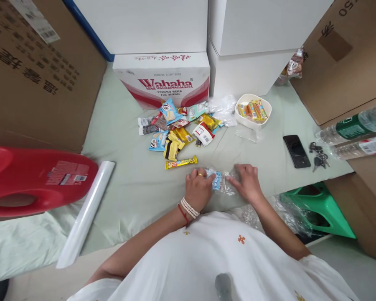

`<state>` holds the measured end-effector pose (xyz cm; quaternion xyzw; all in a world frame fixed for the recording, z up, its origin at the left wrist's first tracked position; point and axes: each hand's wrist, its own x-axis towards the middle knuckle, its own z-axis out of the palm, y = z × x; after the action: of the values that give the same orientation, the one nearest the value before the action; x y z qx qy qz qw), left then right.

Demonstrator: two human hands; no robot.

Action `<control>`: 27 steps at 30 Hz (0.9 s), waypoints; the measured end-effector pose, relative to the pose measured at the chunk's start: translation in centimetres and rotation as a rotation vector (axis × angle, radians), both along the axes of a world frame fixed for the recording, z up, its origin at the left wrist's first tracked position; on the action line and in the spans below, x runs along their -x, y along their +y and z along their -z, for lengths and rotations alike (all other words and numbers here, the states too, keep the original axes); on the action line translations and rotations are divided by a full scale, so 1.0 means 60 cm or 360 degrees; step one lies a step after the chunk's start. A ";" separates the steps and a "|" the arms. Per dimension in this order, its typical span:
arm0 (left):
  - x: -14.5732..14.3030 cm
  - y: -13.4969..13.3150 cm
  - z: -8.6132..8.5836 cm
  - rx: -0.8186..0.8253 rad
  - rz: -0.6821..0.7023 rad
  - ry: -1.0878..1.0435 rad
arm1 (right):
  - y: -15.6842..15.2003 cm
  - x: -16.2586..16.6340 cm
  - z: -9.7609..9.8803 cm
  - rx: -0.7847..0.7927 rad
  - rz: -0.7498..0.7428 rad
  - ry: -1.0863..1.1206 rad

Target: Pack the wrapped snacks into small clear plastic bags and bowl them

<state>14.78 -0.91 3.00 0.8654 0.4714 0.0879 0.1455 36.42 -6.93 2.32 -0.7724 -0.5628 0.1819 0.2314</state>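
Observation:
A small blue snack packet (217, 180) lies on the cloth-covered table with clear plastic film (228, 187) around it and to its right. My left hand (198, 189), with a ring and a beaded bracelet, has its fingers and thumb closed on the packet's left end. At the other side, my right hand (248, 182) holds the film between thumb and fingers, which are partly blurred. Just beyond my left hand is a slim yellow snack bar (181, 162). Behind it rises a loose pile of wrapped snacks (177, 125).
A white bowl (249, 122) holds yellow-wrapped sticks, with crumpled clear bags (224, 108) beside it. A phone (296, 151), keys (320, 157) and plastic bottles (357, 125) are at right. A film roll (86, 213) and red jug (37, 179) sit left; a Wahaha box (166, 83) stands behind.

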 end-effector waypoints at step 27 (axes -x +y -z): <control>-0.014 0.001 0.034 0.1262 0.0362 -0.1636 | 0.005 0.077 0.005 -0.0101 0.0077 0.1090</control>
<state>15.60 -0.85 0.93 0.6385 0.2442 0.2937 0.6681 31.82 -6.66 2.05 -0.6720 -0.4395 0.4074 0.4351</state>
